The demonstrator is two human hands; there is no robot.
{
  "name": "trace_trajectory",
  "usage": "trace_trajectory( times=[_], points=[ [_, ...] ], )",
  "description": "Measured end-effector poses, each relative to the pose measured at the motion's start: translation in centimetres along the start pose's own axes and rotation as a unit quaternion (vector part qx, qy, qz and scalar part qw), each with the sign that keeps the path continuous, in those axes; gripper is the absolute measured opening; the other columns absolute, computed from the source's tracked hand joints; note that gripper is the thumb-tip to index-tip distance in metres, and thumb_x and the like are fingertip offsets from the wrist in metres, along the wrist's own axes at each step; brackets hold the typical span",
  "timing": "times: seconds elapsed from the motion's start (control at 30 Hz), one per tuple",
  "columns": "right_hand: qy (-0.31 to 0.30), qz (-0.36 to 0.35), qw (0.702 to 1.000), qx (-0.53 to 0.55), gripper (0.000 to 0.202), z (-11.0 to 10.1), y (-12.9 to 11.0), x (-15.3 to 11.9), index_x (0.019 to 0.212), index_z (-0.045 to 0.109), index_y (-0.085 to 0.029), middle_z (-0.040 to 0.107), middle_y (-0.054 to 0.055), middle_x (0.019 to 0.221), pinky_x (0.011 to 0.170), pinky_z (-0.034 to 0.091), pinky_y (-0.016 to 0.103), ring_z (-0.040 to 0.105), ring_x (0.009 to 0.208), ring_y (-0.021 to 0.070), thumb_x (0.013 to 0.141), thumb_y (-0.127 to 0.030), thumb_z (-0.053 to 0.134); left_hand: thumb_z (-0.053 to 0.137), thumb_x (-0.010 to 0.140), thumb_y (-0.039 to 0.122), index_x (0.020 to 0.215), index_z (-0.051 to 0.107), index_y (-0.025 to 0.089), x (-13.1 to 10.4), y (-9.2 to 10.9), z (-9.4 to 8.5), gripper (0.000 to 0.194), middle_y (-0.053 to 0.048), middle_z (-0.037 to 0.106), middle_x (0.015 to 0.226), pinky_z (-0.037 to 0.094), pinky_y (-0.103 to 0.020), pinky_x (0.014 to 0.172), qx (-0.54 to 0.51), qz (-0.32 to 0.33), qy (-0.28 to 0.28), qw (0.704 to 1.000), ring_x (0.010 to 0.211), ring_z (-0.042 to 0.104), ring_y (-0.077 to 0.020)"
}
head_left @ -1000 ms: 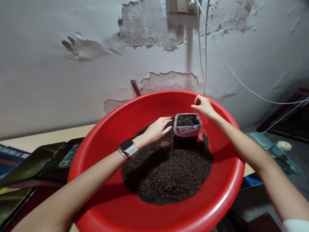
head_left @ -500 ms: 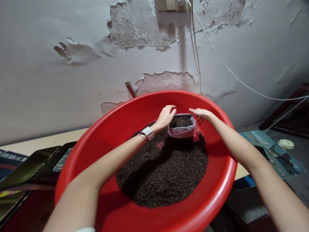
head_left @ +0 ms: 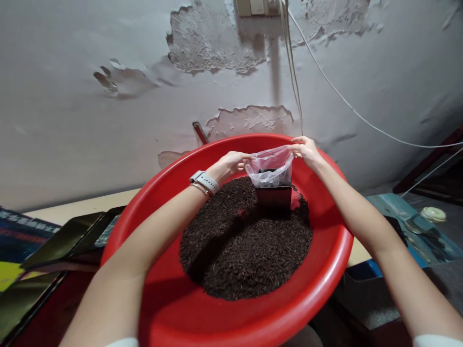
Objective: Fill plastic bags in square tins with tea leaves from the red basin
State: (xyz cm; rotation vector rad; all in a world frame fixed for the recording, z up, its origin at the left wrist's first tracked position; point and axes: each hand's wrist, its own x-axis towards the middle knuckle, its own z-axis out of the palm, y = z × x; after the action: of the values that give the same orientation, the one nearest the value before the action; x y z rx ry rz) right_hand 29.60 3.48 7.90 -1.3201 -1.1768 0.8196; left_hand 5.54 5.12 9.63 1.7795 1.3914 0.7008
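Observation:
A dark square container (head_left: 274, 197) stands upright on the dark loose tea-like pieces (head_left: 246, 250) in a big red basin (head_left: 231, 330). From its top a clear plastic bag (head_left: 269, 161) rises, its mouth spread between my hands. My left hand (head_left: 234, 163), with a watch on the wrist, pinches the bag's left edge. At the right edge, my right hand (head_left: 306, 149) has its fingers closed on the plastic. What lies inside the bag is hidden by its folds.
Dark gold foil-like packs (head_left: 65, 238) lie left of the basin on a pale table (head_left: 85, 205). To the right are a blue printed sheet (head_left: 401, 212) and a small pale round object (head_left: 433, 214). White cables (head_left: 343, 101) hang along the peeling wall (head_left: 126, 38).
Both hands have taken hold of the bag's edges and pulled them up from around the container's rim. The container's dark side now shows, and the filling is covered from view.

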Motion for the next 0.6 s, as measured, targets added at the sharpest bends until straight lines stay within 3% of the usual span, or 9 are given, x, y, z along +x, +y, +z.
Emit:
trace_trajectory(
  times=[0.1, 0.2, 0.27, 0.37, 0.47, 0.53, 0.6],
  points=[
    [0.027, -0.03, 0.996, -0.085, 0.037, -0.3, -0.2, -0.2, 0.093, 0.053, -0.017, 0.064, 0.008, 0.094, 0.057, 0.05, 0.03, 0.058, 0.065, 0.0137, 0.065, -0.032, 0.072, 0.065, 0.077, 0.028, 0.071, 0.058, 0.017, -1.1, 0.6, -0.2, 0.015, -0.001, 0.056, 0.06, 0.046, -0.027, 0.059, -0.041, -0.038, 0.035, 0.998, 0.058, 0.053, -0.0112],
    [-0.087, -0.001, 0.971, -0.223, 0.032, -0.3, -0.1, -0.7, 0.083, 0.055, -0.017, 0.063, 0.006, 0.072, 0.054, 0.05, 0.033, 0.057, 0.059, 0.0172, 0.06, -0.027, 0.075, 0.071, 0.072, 0.033, 0.066, 0.056, 0.017, -2.1, 0.6, 0.1, 0.023, 0.0, 0.055, 0.058, 0.046, -0.026, 0.057, 0.002, -0.072, -0.031, 0.997, 0.055, 0.052, -0.011],
    [-0.119, -0.015, 0.961, -0.249, 0.018, -0.2, -0.3, -0.8, 0.076, 0.056, -0.017, 0.059, 0.003, 0.061, 0.055, 0.05, 0.033, 0.056, 0.054, 0.0171, 0.063, -0.018, 0.068, 0.073, 0.068, 0.026, 0.062, 0.056, 0.016, -2.1, 0.6, -0.1, 0.02, 0.001, 0.053, 0.054, 0.045, -0.025, 0.054, 0.043, -0.07, -0.06, 0.995, 0.052, 0.049, -0.0106],
    [-0.018, -0.081, 0.973, -0.213, 0.013, -0.5, -0.7, -0.4, 0.076, 0.058, -0.017, 0.061, 0.003, 0.066, 0.064, 0.05, 0.033, 0.058, 0.064, 0.0183, 0.063, -0.015, 0.06, 0.068, 0.065, 0.015, 0.07, 0.063, 0.014, -1.5, 0.9, -1.2, 0.007, 0.001, 0.055, 0.054, 0.045, -0.026, 0.055, 0.074, -0.03, 0.018, 0.997, 0.053, 0.051, -0.0115],
    [0.063, -0.105, 0.976, -0.18, 0.009, -0.8, -1.1, 0.1, 0.073, 0.057, -0.018, 0.064, 0.006, 0.077, 0.075, 0.05, 0.035, 0.06, 0.08, 0.021, 0.065, -0.022, 0.06, 0.065, 0.07, 0.019, 0.092, 0.066, 0.013, -1.6, 1.7, -2.1, 0.024, -0.005, 0.064, 0.067, 0.049, -0.03, 0.064, 0.166, 0.002, 0.085, 0.982, 0.066, 0.06, -0.018],
    [0.088, -0.11, 0.973, -0.181, 0.013, -0.9, -1.2, 0.1, 0.071, 0.056, -0.019, 0.064, 0.006, 0.08, 0.081, 0.047, 0.036, 0.059, 0.086, 0.0221, 0.066, -0.029, 0.062, 0.062, 0.077, 0.026, 0.104, 0.064, 0.013, -3.1, 3.0, -1.8, 0.03, -0.01, 0.068, 0.083, 0.05, -0.036, 0.074, 0.29, 0.057, 0.144, 0.944, 0.082, 0.063, -0.0239],
    [0.104, -0.117, 0.97, -0.187, 0.018, -0.7, -1.3, -0.2, 0.071, 0.054, -0.019, 0.064, 0.006, 0.081, 0.084, 0.045, 0.036, 0.058, 0.087, 0.0218, 0.067, -0.034, 0.063, 0.05, 0.087, 0.029, 0.115, 0.061, 0.015, -6.3, 4.9, -0.9, 0.033, -0.014, 0.067, 0.099, 0.048, -0.042, 0.084, 0.389, 0.146, 0.225, 0.881, 0.098, 0.061, -0.0278]
  ],
)
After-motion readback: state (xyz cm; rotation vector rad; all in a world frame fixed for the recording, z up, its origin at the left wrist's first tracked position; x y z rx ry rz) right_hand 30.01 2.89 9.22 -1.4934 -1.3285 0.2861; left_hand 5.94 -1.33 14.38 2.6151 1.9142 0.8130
